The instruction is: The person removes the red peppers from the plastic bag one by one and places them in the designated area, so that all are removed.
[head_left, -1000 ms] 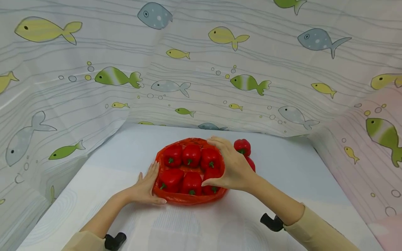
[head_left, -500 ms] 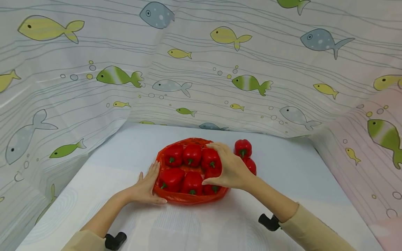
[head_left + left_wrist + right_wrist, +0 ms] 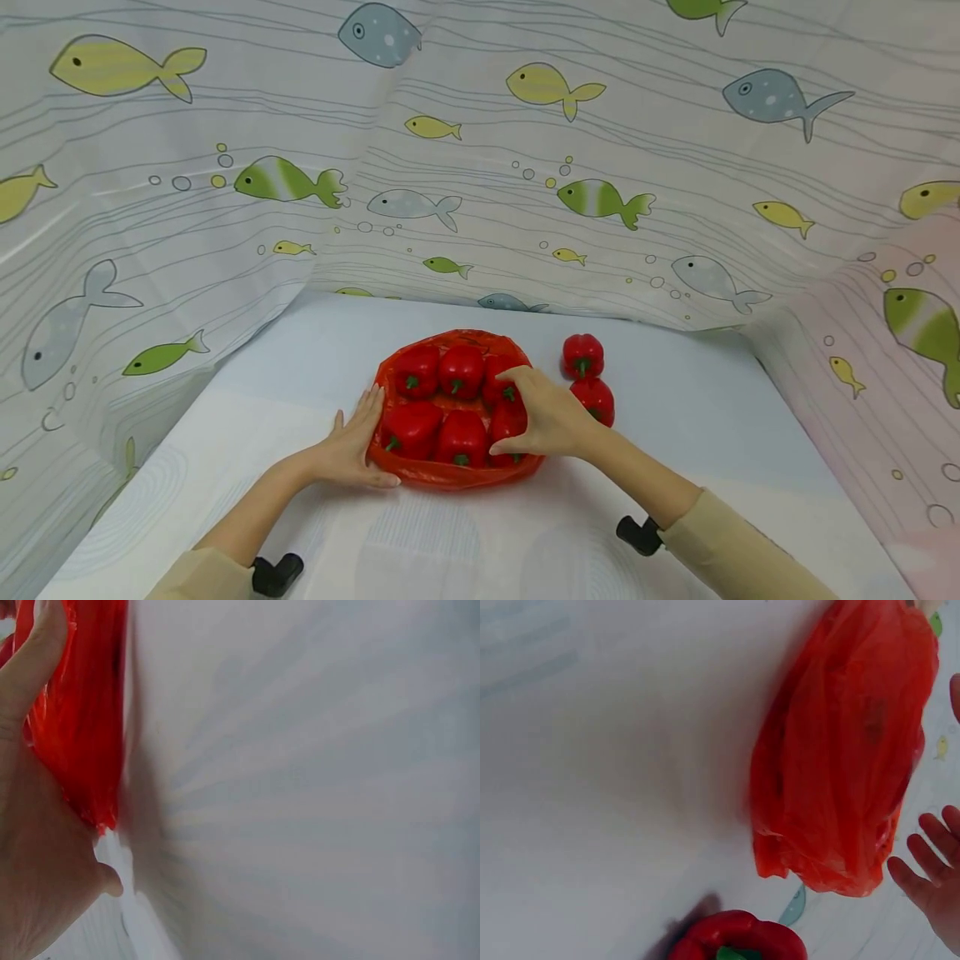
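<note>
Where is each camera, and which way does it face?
Head: on the head, forward and down at the red bag; left hand, right hand, sleeves show.
Left wrist: worn there, facing the red bag and table; left hand partly shows.
Right wrist: worn there, facing the red bag and loose pepper; right hand partly shows.
Both wrist views share the red bag.

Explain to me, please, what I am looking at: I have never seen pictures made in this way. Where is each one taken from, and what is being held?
There is no machine: you see a person's bare left hand and right hand. The wide picture is taken from the head, the two others from the left and right wrists. On the pale table sits an open red bag with red peppers inside; two more peppers sit to its right. The left hand touches the bag's left side. The right hand is over the bag's right side; nothing shows in its grasp.
</note>
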`<state>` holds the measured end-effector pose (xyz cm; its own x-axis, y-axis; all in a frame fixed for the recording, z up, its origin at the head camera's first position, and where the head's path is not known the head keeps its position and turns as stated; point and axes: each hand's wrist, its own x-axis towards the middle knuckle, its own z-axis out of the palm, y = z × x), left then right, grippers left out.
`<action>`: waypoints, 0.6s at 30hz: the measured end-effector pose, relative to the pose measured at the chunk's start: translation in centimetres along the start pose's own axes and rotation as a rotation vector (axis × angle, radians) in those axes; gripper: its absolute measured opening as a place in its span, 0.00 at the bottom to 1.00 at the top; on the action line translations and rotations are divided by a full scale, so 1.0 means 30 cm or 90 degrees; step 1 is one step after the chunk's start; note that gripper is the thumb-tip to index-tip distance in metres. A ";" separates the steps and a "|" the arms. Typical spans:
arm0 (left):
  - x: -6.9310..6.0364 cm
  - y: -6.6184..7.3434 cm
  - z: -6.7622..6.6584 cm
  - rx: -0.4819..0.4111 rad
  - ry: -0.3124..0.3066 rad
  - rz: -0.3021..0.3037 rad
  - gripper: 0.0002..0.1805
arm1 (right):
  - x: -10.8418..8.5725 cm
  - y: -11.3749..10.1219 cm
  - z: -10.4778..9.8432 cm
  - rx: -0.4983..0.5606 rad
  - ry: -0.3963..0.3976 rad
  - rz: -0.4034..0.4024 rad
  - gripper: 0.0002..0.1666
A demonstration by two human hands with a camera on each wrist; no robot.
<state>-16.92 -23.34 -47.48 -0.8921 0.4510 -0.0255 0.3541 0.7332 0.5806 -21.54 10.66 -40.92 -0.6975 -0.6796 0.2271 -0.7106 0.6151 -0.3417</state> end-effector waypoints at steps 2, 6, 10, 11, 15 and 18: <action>0.001 0.000 0.002 -0.005 -0.001 0.002 0.72 | 0.000 0.007 0.013 -0.003 -0.022 0.005 0.53; 0.002 0.000 0.002 -0.006 -0.001 0.001 0.72 | -0.002 0.013 0.035 -0.018 -0.043 0.004 0.53; 0.001 0.000 0.002 -0.006 0.001 0.000 0.72 | -0.002 0.015 0.050 -0.043 -0.044 0.001 0.52; 0.001 0.001 0.001 -0.005 0.001 0.000 0.72 | -0.002 0.015 0.053 -0.050 -0.045 0.002 0.51; 0.001 0.000 0.002 0.000 0.002 0.003 0.72 | 0.001 0.015 0.063 -0.064 -0.057 0.011 0.51; 0.002 -0.001 0.005 0.001 0.002 0.004 0.72 | 0.004 0.015 0.069 -0.064 -0.066 0.019 0.51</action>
<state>-16.94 -23.28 -47.62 -0.8907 0.4541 -0.0198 0.3600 0.7315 0.5791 -21.74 10.03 -42.92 -0.7085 -0.6954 0.1205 -0.6993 0.6687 -0.2527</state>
